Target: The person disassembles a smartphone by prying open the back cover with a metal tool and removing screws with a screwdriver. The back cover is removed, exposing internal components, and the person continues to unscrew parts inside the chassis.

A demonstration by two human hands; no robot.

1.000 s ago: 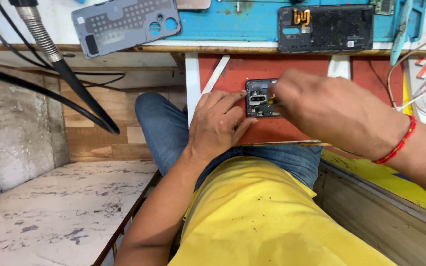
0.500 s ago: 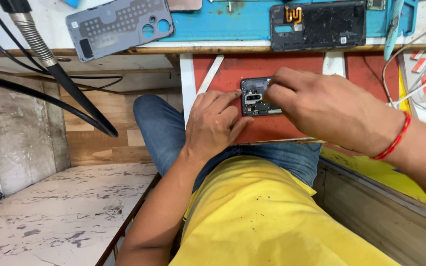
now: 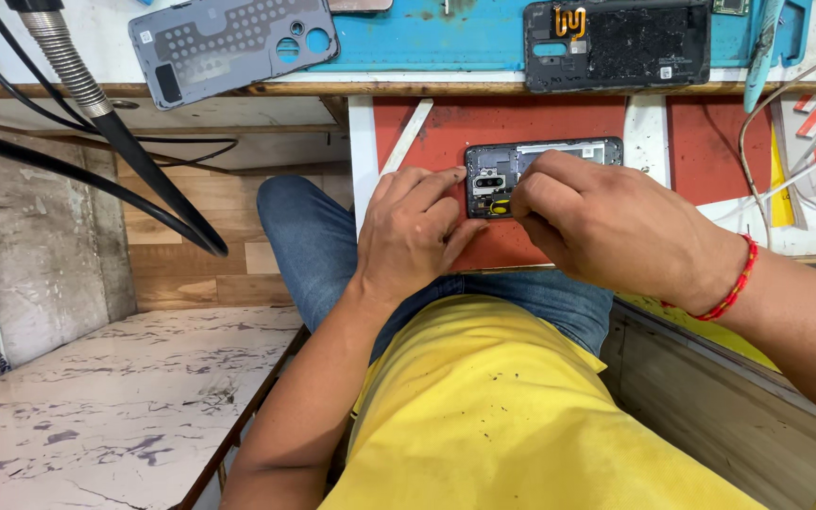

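Observation:
An opened phone (image 3: 540, 159) with its back cover off lies on a red drawer surface (image 3: 484, 123) above my lap. My left hand (image 3: 417, 231) holds the phone's left end, fingers against its camera corner. My right hand (image 3: 606, 222), with a red thread at the wrist, covers the phone's lower middle, its fingertips pinched on the inside of the phone near a small yellow part. What the fingertips hold is hidden.
A grey phone back cover (image 3: 233, 42) and a black phone frame (image 3: 616, 42) lie on the blue mat (image 3: 427, 38) on the bench. Black cables and a flexible metal hose (image 3: 68, 66) hang at left. A white strip (image 3: 406, 137) lies on the drawer.
The view has shifted, so the phone sits lower and more central. My right hand has slid further left over the phone; my left hand keeps its hold.

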